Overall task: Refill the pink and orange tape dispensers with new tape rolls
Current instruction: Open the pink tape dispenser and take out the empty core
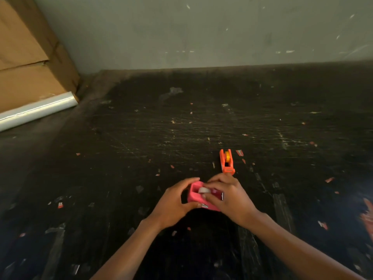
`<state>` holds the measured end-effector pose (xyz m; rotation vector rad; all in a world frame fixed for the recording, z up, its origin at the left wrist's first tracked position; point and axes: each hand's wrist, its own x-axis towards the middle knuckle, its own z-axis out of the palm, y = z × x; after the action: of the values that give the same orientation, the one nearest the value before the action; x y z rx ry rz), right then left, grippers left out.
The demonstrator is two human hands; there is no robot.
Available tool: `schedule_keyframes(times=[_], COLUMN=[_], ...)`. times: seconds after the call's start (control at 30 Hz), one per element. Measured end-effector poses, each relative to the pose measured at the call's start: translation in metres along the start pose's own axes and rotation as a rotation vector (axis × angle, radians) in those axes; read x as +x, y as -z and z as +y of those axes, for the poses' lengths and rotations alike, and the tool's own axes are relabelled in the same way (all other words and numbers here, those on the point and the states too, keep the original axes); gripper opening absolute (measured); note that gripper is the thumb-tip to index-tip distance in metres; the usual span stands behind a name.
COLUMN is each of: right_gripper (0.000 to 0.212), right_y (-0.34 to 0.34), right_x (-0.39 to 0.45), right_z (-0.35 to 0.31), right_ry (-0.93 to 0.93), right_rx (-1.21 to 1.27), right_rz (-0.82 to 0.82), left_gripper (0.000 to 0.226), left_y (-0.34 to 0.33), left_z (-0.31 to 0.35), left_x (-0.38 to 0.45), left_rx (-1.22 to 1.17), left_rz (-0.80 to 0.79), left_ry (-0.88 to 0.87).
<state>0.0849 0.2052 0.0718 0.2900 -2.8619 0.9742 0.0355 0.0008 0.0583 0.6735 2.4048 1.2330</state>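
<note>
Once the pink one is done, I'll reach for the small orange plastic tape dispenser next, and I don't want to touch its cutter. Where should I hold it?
Probably by the two flat side walls of the small orange plastic tape dispenser, around the yellow roll, coming down from above. It stands upright with its cutter end toward you, so stay on the far half.

A scratched black bench [181,122], littered with paper scraps, meets a scuffed grey wall [201,31]; cardboard [26,63] and a film roll [36,110] lean upper left.
</note>
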Motion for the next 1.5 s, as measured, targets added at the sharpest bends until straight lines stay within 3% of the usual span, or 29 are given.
schedule_keyframes(times=[0.17, 0.37, 0.73, 0.87, 1.07, 1.5], right_gripper=[0.022, 0.017, 0.014, 0.015, 0.012, 0.011], right_y=[-0.012, -0.005, -0.005, -0.006, -0.006, -0.004], right_x=[-0.013, -0.019, -0.018, -0.016, -0.015, -0.022], right_z=[-0.006, -0.01, -0.006, -0.008, -0.015, -0.001], right_ry=[-0.062, -0.361, -0.575, -0.637, -0.721, -0.891], right_rx=[-0.024, 0.446, 0.758, 0.854, 1.162, 1.38], right_rz=[-0.088, -0.008, -0.002, -0.019, -0.052, -0.05], left_gripper=[0.068, 0.071, 0.076, 0.063, 0.035, 0.029], left_y=[-0.017, -0.017, -0.008, -0.012, -0.025, -0.041], left_z=[-0.013, -0.036, -0.038, -0.016, 0.023, 0.025], left_x=[-0.018, -0.037, -0.048, -0.039, -0.02, -0.015], left_rx=[0.042, 0.115, 0.312, 0.17, 0.049, -0.146], left_rz=[0.024, 0.011, -0.038, 0.101, 0.224, 0.259], left_ry=[0.022, 0.103, 0.124, 0.113, -0.076, 0.016])
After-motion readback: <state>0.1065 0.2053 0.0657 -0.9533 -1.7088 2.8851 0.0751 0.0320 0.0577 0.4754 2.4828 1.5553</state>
